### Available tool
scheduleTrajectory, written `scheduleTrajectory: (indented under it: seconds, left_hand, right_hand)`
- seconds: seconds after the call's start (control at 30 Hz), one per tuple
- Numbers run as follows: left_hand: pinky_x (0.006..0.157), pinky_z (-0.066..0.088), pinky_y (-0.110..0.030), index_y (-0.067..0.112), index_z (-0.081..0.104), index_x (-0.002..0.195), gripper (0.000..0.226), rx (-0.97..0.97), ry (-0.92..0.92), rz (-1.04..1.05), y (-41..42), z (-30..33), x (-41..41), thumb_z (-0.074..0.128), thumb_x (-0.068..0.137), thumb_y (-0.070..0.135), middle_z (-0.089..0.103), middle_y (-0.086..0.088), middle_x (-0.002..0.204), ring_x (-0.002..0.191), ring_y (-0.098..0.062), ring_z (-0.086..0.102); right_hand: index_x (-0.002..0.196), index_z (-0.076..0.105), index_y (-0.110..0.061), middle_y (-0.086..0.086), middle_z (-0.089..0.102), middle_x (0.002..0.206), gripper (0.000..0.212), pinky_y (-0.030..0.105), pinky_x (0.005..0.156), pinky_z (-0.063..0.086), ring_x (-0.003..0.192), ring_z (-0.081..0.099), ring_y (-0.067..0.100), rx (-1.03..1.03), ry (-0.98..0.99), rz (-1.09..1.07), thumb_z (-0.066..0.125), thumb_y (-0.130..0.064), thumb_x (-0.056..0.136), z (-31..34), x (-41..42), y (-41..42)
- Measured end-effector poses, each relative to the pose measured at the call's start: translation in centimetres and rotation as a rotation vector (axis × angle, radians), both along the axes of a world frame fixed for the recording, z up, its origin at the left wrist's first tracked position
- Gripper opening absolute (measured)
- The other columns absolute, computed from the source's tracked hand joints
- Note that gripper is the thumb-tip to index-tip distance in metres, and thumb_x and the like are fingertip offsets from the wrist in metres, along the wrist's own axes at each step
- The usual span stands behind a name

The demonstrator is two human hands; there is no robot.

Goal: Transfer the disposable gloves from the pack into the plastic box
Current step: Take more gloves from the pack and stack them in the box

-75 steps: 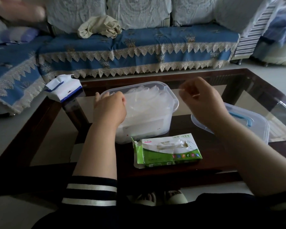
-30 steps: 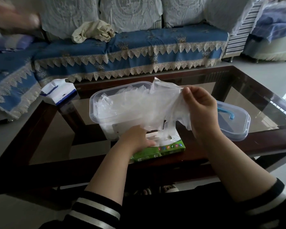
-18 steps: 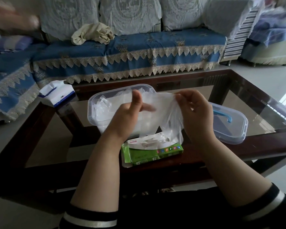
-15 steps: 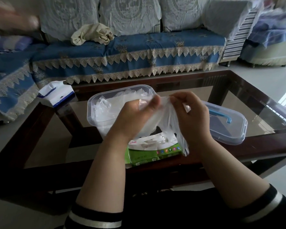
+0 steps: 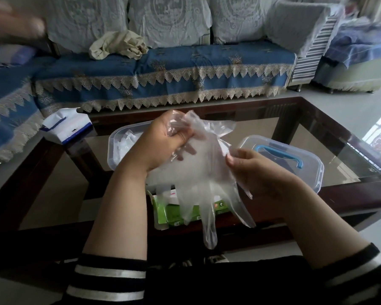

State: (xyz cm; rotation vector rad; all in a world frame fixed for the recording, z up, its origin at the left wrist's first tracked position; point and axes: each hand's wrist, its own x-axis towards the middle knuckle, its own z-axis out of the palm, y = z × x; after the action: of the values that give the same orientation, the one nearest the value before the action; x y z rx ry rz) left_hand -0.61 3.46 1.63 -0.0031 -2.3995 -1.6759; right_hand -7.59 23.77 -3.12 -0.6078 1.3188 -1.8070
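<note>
A sofa point(image 5: 163, 69) draped in blue cloth with a lace fringe runs along the back of the room, and in front of it stands a dark-framed glass surface point(image 5: 330, 137) that carries the work.

Above that surface hangs a clear disposable glove point(image 5: 205, 186), cuff uppermost, its fingers dangling down in front of the green pack point(image 5: 174, 214). It looks almost weightless, thin as film, limp and crinkly; such film is likely to cling to skin and to its neighbours, to catch any draught, and to stretch or tear if tugged hard. The cuff edge seems the best place to take hold, since the fingers would simply fold away under a grip.

The left hand point(image 5: 161, 142) has its fingers curled round the bunched cuff of the glove, gathering the film into its palm. The right hand point(image 5: 251, 170) pinches the glove's side edge between thumb and fingertips, the other fingers loosely bent, so the glove is spread between the two hands.

Behind the glove sits the open plastic box point(image 5: 117, 148), near the surface's middle, with pale film already lying inside it; most of its opening is hidden by the left hand and the glove. The pack lies just in front of the box, at the near edge. To the right rests the box's lid point(image 5: 295, 159) with a blue handle, and to the left, well apart, a white and blue tissue pack point(image 5: 67, 128). On the sofa lies a crumpled beige cloth point(image 5: 119, 46).
</note>
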Motion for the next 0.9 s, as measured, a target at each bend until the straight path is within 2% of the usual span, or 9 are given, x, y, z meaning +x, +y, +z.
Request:
scheduleTrajectory:
  seconds: [0.1, 0.2, 0.3, 0.4, 0.47, 0.57, 0.7, 0.8, 0.9]
  left_hand:
    - [0.057, 0.054, -0.026, 0.006, 0.055, 0.106, 0.015, 0.019, -0.022, 0.123, -0.2, -0.5, -1.0, 0.058, 0.095, 0.015, 0.072, -0.001, 0.093, 0.068, -0.01, 0.07]
    - [0.069, 0.053, -0.022, 0.021, 0.066, 0.094, 0.008, -0.042, 0.045, 0.266, -0.7, -1.1, -2.2, 0.066, 0.09, 0.028, 0.071, 0.001, 0.094, 0.073, -0.002, 0.062]
    - [0.056, 0.044, -0.011, 0.03, 0.068, 0.091, 0.002, -0.019, 0.1, 0.315, -1.3, -0.8, -3.1, 0.066, 0.089, 0.031, 0.068, 0.009, 0.084, 0.056, 0.008, 0.053]
    - [0.045, 0.037, -0.013, 0.018, 0.07, 0.101, 0.012, 0.031, 0.158, 0.38, -2.0, -0.6, -4.1, 0.064, 0.093, 0.024, 0.067, 0.005, 0.077, 0.044, 0.005, 0.046]
    - [0.043, 0.038, -0.015, 0.016, 0.067, 0.106, 0.015, 0.037, 0.162, 0.466, -2.8, -0.8, -4.7, 0.064, 0.093, 0.023, 0.068, 0.002, 0.082, 0.044, 0.005, 0.048]
    - [0.048, 0.042, -0.02, 0.022, 0.063, 0.105, 0.011, 0.077, 0.114, 0.585, -5.0, -1.5, -5.8, 0.063, 0.093, 0.021, 0.071, 0.0, 0.09, 0.057, -0.004, 0.055]
    - [0.062, 0.054, -0.029, 0.015, 0.056, 0.121, 0.032, 0.052, 0.036, 0.797, -8.2, -3.5, -6.5, 0.065, 0.091, 0.02, 0.067, -0.005, 0.112, 0.081, -0.015, 0.065]
    - [0.089, 0.055, -0.044, 0.019, 0.048, 0.131, 0.042, -0.078, -0.05, 0.916, -9.1, -4.5, -6.4, 0.063, 0.092, 0.021, 0.058, -0.007, 0.129, 0.106, -0.028, 0.063]
    - [0.094, 0.05, -0.044, 0.017, 0.038, 0.14, 0.046, -0.346, -0.139, 0.967, -8.7, -4.8, -6.3, 0.055, 0.097, 0.013, 0.053, -0.013, 0.136, 0.119, -0.034, 0.056]
  right_hand:
    - [0.087, 0.076, -0.008, 0.011, 0.066, 0.088, 0.03, 0.031, 0.078, 0.054, 0.079, 0.063, 0.019, -0.013, -0.078, -0.043, 0.086, -0.022, 0.062, -0.9, -0.8, -0.7]
    - [0.096, 0.069, 0.003, 0.011, 0.071, 0.101, 0.026, 0.043, 0.091, 0.05, 0.088, 0.069, 0.021, -0.113, -0.149, -0.106, 0.07, -0.014, 0.076, -0.7, -0.7, -1.6]
    - [0.085, 0.069, 0.0, 0.01, 0.073, 0.094, 0.021, 0.042, 0.079, 0.056, 0.08, 0.071, 0.019, -0.179, -0.192, -0.247, 0.055, -0.015, 0.08, -0.1, -0.8, -2.3]
    - [0.114, 0.06, 0.004, 0.012, 0.067, 0.101, 0.038, 0.043, 0.082, 0.053, 0.09, 0.065, 0.024, -0.155, -0.179, -0.395, 0.053, -0.025, 0.091, 0.1, -1.6, -2.2]
    - [0.114, 0.056, 0.003, 0.012, 0.066, 0.1, 0.037, 0.037, 0.08, 0.055, 0.09, 0.062, 0.026, -0.13, -0.183, -0.537, 0.048, -0.029, 0.098, 0.0, -1.9, -1.7]
    - [0.103, 0.061, -0.013, 0.015, 0.067, 0.114, 0.021, 0.038, 0.089, 0.052, 0.099, 0.064, 0.023, -0.117, -0.305, -0.782, 0.052, -0.031, 0.095, -0.3, -2.1, -0.6]
    - [0.103, 0.058, -0.017, 0.015, 0.062, 0.124, 0.013, 0.037, 0.087, 0.053, 0.114, 0.061, 0.027, -0.154, -0.352, -0.921, 0.056, -0.027, 0.094, 0.0, -2.3, 0.6]
    - [0.102, 0.058, -0.017, 0.014, 0.064, 0.121, 0.013, 0.04, 0.091, 0.052, 0.11, 0.064, 0.025, -0.166, -0.348, -0.951, 0.057, -0.027, 0.093, 0.0, -2.3, 0.9]
    - [0.097, 0.06, -0.016, 0.011, 0.069, 0.107, 0.01, 0.039, 0.09, 0.052, 0.101, 0.065, 0.024, -0.178, -0.336, -0.95, 0.057, -0.025, 0.093, 0.1, -2.3, 0.7]
